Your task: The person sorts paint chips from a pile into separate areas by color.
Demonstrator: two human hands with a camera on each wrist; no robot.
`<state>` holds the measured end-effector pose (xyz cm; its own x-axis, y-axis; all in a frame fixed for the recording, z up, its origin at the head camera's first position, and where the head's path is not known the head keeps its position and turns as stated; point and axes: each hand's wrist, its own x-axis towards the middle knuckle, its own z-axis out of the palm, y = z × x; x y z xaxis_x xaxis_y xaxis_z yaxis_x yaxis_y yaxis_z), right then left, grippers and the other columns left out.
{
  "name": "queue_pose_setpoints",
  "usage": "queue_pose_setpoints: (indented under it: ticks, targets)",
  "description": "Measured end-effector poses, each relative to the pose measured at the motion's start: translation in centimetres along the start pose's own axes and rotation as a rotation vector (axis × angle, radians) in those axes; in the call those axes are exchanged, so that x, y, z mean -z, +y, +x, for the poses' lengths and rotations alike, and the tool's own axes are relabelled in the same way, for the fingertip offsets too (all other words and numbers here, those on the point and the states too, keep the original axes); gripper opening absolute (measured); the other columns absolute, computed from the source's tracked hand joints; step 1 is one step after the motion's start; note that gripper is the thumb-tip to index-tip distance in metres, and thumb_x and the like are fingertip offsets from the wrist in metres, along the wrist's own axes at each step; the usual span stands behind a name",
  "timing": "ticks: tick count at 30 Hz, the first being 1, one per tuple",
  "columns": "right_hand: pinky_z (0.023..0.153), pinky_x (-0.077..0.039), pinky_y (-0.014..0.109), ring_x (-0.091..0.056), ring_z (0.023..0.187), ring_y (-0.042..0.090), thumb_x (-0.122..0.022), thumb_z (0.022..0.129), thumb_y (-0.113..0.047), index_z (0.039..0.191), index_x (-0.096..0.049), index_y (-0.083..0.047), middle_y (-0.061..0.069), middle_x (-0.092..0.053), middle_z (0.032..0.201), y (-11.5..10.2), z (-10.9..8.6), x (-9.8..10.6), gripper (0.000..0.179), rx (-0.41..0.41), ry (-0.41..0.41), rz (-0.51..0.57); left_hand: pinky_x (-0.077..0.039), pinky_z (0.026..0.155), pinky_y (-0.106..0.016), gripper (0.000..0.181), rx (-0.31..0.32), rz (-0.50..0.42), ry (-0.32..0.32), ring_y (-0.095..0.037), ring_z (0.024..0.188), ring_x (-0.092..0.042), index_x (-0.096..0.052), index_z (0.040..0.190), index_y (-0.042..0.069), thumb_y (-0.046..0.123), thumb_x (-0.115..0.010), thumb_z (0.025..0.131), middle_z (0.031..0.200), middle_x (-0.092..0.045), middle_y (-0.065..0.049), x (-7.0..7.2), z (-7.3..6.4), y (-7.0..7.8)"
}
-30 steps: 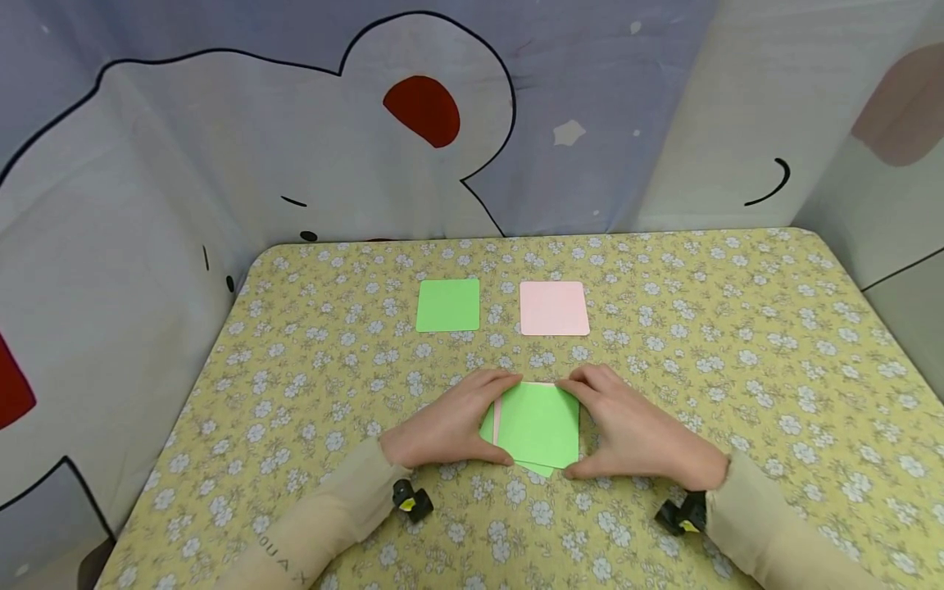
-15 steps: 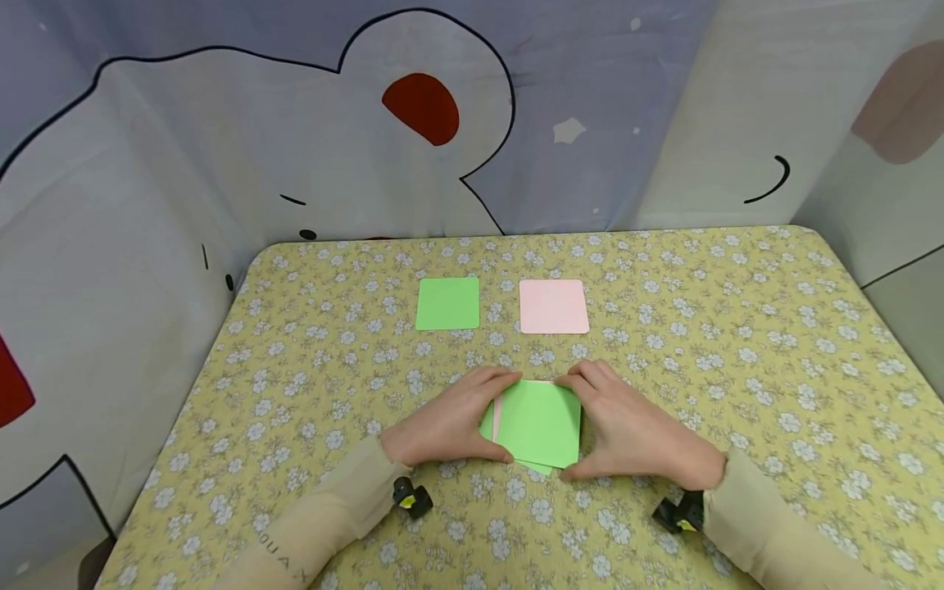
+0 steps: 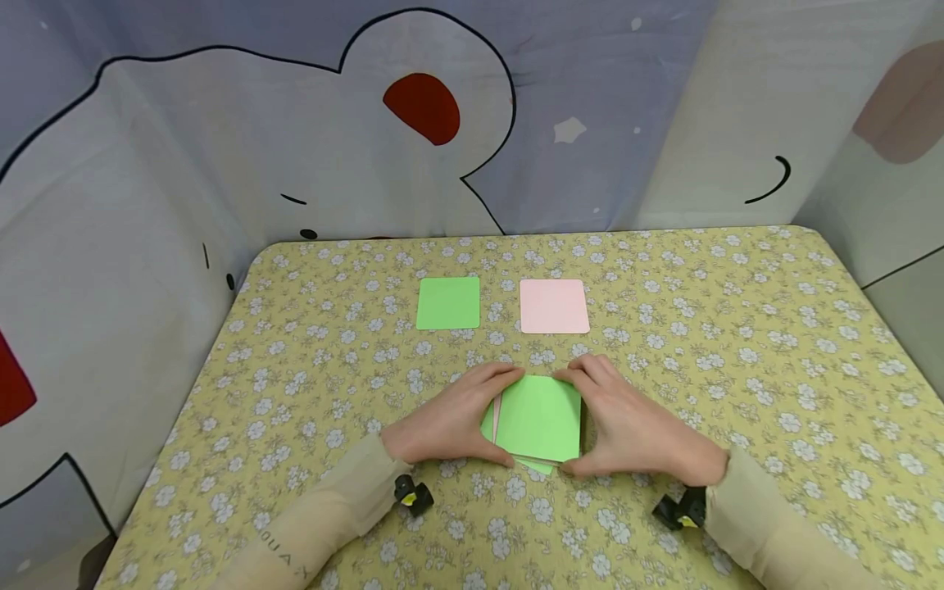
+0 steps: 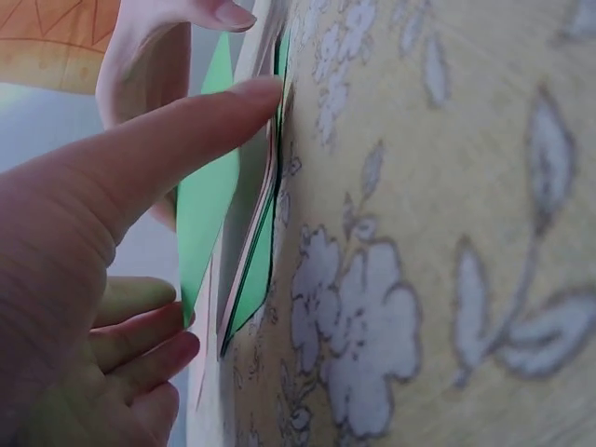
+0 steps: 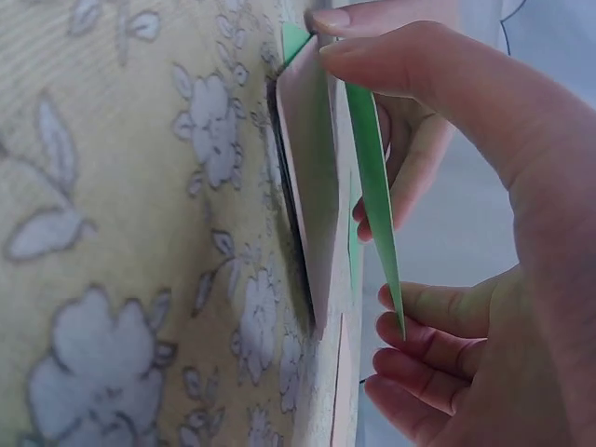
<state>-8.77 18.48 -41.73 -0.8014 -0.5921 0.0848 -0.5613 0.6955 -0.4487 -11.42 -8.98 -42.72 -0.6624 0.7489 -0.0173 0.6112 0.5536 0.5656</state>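
In the head view, a square green paper card [image 3: 541, 418] lies between both hands over a small pile of pink and green cards. My left hand [image 3: 460, 415] grips its left side, fingers at the far corner and thumb near the front. My right hand [image 3: 634, 428] holds the opposite side in the same way. Both wrist views show the green card [image 5: 374, 177] raised at its far side above the pile, with a gap beneath. A pink card [image 5: 312, 154] tops the pile, and dark green cards [image 4: 253, 279] show below, slightly askew.
A separate green card [image 3: 448, 303] and a pink card [image 3: 555, 306] lie flat side by side farther back on the flowered yellow tablecloth [image 3: 332, 344]. A printed curtain [image 3: 560, 98] hangs behind the table.
The top green card has risen a little and shifted slightly away from me, its front edge separating from the pile. The right fingers moved slightly away too; the left hand stayed nearly still.
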Motion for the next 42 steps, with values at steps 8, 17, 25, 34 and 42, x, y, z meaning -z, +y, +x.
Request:
queue_pose_setpoints:
  ticks: [8,17,25,34,42]
  targets:
    - [0.094,-0.053,0.043,-0.043,0.120,0.020,-0.095,0.056,-0.054,0.144,-0.050,-0.001,0.005,-0.046,0.133,0.1,0.5,0.7,0.112,0.019,0.038,0.002,-0.037,0.114,-0.035,0.114,0.022,-0.012,0.036,-0.020,0.141,-0.038,-0.030,0.160,0.005,0.042,-0.093,0.072,0.159,-0.034,-0.006,0.7,0.2,0.0]
    - [0.101,-0.049,0.048,-0.044,0.126,0.027,-0.098,0.059,-0.046,0.146,-0.046,0.004,0.011,-0.047,0.139,0.3,2.0,1.8,0.113,0.003,0.063,0.015,-0.032,0.117,-0.040,0.112,0.079,-0.032,0.100,-0.023,0.147,-0.031,-0.031,0.161,0.009,0.038,-0.094,0.073,0.162,-0.032,-0.006,2.4,0.3,-0.5]
    - [0.105,-0.046,0.051,-0.042,0.131,0.031,-0.096,0.064,-0.046,0.148,-0.044,0.003,0.014,-0.045,0.143,0.5,3.3,3.0,0.111,0.017,0.107,0.001,-0.029,0.118,-0.042,0.111,0.073,-0.040,0.161,-0.023,0.148,-0.029,-0.030,0.160,0.006,0.034,-0.094,0.073,0.163,-0.032,-0.009,3.9,0.7,-1.0]
    - [0.110,-0.040,0.054,-0.038,0.138,0.030,-0.094,0.069,-0.043,0.155,-0.037,-0.002,0.012,-0.042,0.150,0.3,5.4,3.4,0.112,0.011,0.112,0.050,-0.029,0.118,-0.044,0.110,0.120,-0.040,0.202,-0.025,0.148,-0.028,-0.029,0.161,0.009,0.029,-0.094,0.074,0.163,-0.030,-0.008,5.8,0.6,-1.9]
    - [0.113,-0.036,0.054,-0.034,0.143,0.031,-0.092,0.073,-0.041,0.157,-0.036,-0.003,0.013,-0.038,0.157,0.1,7.4,3.2,0.108,0.008,0.086,0.070,-0.029,0.118,-0.048,0.110,0.182,-0.053,0.209,-0.028,0.148,-0.028,-0.028,0.162,0.011,0.028,-0.093,0.074,0.164,-0.028,-0.007,6.8,0.3,-3.1]
